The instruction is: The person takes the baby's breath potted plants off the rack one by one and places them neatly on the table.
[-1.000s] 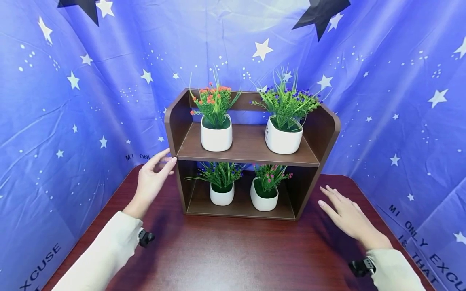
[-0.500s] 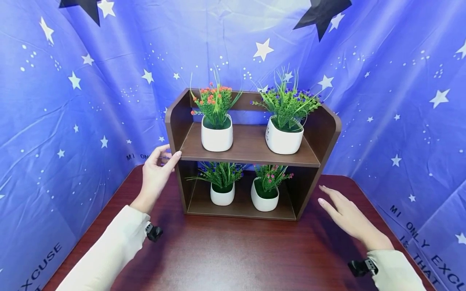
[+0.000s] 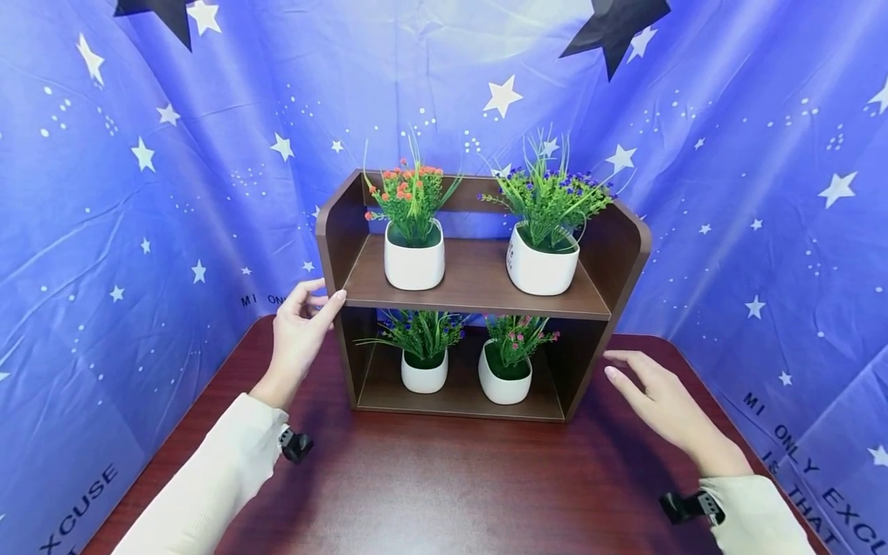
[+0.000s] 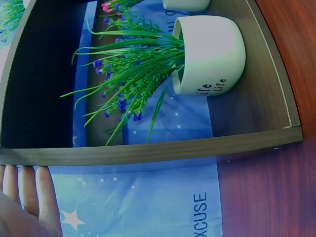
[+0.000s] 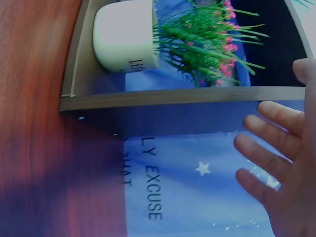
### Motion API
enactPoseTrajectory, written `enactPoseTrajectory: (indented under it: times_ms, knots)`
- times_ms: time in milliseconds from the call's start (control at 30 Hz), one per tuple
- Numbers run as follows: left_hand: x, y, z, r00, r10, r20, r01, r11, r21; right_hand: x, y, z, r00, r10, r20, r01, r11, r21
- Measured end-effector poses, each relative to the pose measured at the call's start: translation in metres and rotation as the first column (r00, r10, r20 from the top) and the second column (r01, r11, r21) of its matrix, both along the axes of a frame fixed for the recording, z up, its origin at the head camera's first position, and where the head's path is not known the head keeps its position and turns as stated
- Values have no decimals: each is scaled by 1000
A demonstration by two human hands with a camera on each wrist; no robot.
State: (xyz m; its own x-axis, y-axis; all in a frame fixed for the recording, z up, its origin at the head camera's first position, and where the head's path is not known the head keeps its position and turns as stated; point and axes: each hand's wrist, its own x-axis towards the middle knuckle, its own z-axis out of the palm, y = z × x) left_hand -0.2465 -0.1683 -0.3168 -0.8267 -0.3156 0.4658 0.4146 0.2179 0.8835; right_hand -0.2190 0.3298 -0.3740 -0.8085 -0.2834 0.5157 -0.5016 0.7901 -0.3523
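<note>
While left hand (image 3: 297, 331) is pinching shelf (image 3: 475, 270), apparently steadying it, right hand (image 3: 667, 402), fingers spread, is likely needing matching grip.

Your left-hand grip (image 3: 298, 339) touches the left side of a dark-brown, two-tier wood-look shelf (image 3: 479, 305) on your reddish-brown tabletop (image 3: 444, 470); your right-hand grip (image 3: 667, 408) is just beside its right side. Up top you have an orange-flowered, rounded white pot (image 3: 414, 266) and a violet-flowered, rounded white pot (image 3: 543, 270); below, a second violet-flowered white pot (image 3: 425, 378) and a pink-flowered white pot (image 3: 505, 387).
</note>
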Motion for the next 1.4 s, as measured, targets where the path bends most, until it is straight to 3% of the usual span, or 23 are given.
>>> enactPoseTrajectory:
  times_ms: [200, 400, 567, 800, 1067, 1400]
  knots:
    - [0, 0, 0, 1000, -7, -6, 7, 1000, 15, 4, -4, 13, 999, -46, -24, 46, 999, -2]
    - [1, 0, 0, 1000, -11, 29, 10, 1000, 23, 5, -8, 21, 999, -40, -37, 39, 999, -8]
    - [-8, -6, -6, 999, -6, 49, 4, 1000, 25, 6, -15, 29, 998, -21, -61, 19, 999, -31]
    - [-27, -11, -26, 997, 70, 41, -70, 998, 0, 5, -24, 40, 997, 12, -70, -16, 999, -49]
    - [-27, -8, -27, 990, 136, 20, -135, 990, -46, 4, -37, 49, 996, 41, -81, -49, 994, -101]
    - [-28, -8, -28, 990, 142, -20, -143, 986, -79, -3, -49, 61, 978, 94, -185, -135, 966, -222]
